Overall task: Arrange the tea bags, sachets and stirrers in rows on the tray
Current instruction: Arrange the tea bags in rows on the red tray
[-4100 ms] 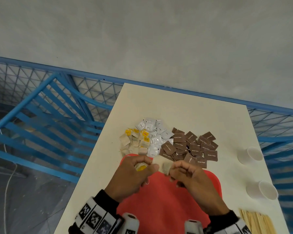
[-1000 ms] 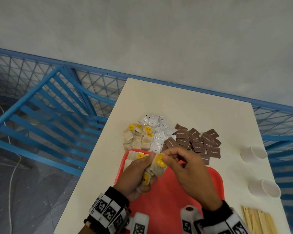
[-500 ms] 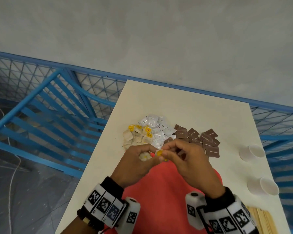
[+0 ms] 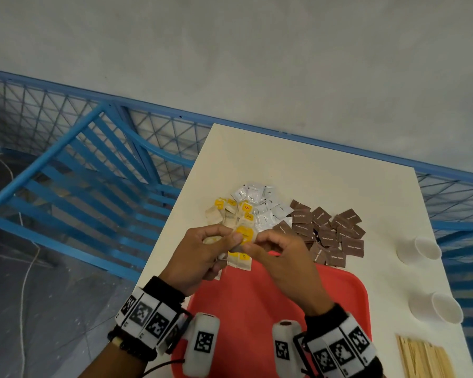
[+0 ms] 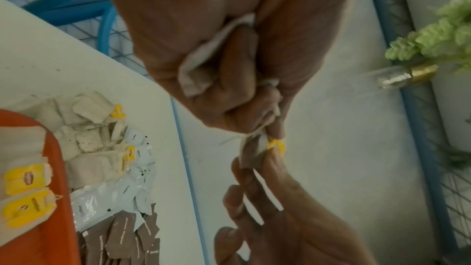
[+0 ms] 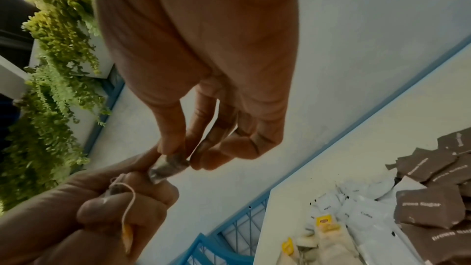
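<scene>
A grey wall fills the upper half of the head view, with a blue metal railing (image 4: 74,165) running across the left and along the far edge of a cream table (image 4: 311,170). On that table, in the middle of the frame, lie three loose heaps touching one another: tea bags (image 4: 231,214) with yellow tags on the left, white sachets (image 4: 260,203) behind and beside them, and brown sachets (image 4: 331,233) spreading to the right. Two white paper cups (image 4: 421,249) stand well apart from the heaps at the right edge, and a bundle of wooden stirrers (image 4: 423,361) lies in the lower right corner. A red tray (image 4: 339,296) sits at the lower centre, its far rim just beside the heaps; two tea bags with yellow tags lie at its far left corner, partly hidden by the hands. Above that corner the left hand (image 4: 202,255) is curled round a bunch of tea bags, while the right hand (image 4: 281,257) pinches one tea bag (image 4: 245,234) between thumb and fingertips, still touching the left hand's bunch. In the wrist views green hanging plants (image 6: 56,88) show against a pale wall, and a string dangles from the left fist.
</scene>
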`<state>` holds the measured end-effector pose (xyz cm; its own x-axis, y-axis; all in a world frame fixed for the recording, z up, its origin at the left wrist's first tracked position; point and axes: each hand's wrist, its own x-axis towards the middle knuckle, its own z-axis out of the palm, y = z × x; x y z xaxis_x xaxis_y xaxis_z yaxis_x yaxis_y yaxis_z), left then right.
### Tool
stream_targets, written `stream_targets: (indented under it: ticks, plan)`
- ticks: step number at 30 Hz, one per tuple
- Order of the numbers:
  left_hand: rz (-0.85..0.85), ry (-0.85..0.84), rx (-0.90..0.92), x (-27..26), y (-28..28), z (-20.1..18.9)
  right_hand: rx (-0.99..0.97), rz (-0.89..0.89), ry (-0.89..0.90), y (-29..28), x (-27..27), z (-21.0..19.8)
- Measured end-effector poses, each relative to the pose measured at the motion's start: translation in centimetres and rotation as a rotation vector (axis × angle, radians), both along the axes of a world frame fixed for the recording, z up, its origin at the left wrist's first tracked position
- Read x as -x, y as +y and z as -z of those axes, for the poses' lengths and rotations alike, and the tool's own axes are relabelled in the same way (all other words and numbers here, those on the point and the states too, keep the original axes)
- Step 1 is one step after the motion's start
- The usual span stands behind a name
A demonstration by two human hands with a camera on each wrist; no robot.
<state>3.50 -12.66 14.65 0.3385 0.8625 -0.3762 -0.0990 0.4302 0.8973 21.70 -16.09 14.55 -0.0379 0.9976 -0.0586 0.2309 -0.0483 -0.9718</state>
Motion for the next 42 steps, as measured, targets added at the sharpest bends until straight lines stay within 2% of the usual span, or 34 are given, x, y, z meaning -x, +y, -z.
stream_targets:
  ticks: [4,9,11,13,17,20,25,30,36,39,42]
  plan:
    - [-0.019,-0.044,0.093,1.1,0.5,0.9,-0.045,0.056,-0.043,0.9,0.9,1.0]
    - [-0.044,-0.053,0.150,1.7,0.6,2.1,-0.024,-0.020,0.014,0.9,2.2,2.1]
    - [-0.076,-0.018,0.156,2.0,0.4,2.9,0.021,0.018,0.047,1.0,2.2,3.4]
    - [-0.119,0.054,0.146,2.6,0.0,4.0,0.124,0.090,0.063,0.9,1.9,6.2]
    - [-0.141,0.113,0.199,4.4,-1.8,6.5,0.355,0.151,-0.101,-0.3,2.0,13.7]
    - [-0.104,0.160,0.263,5.3,-3.4,7.9,0.449,0.162,-0.184,-0.5,2.8,16.7]
    - [-0.093,0.193,0.326,5.8,-4.3,9.3,0.477,0.218,-0.242,0.7,4.0,17.1]
    - [-0.083,0.186,0.320,5.5,-4.2,9.6,0.520,0.243,-0.324,1.3,4.5,17.0]
    - [-0.107,0.157,0.313,5.5,-4.1,9.8,0.508,0.350,-0.370,1.1,4.8,16.2]
    - [-0.152,0.080,0.382,5.3,-3.5,9.5,0.482,0.298,-0.402,0.9,4.8,15.3]
    - [-0.207,-0.086,0.478,5.0,-3.0,9.1,0.419,0.252,-0.390,0.6,4.5,13.4]
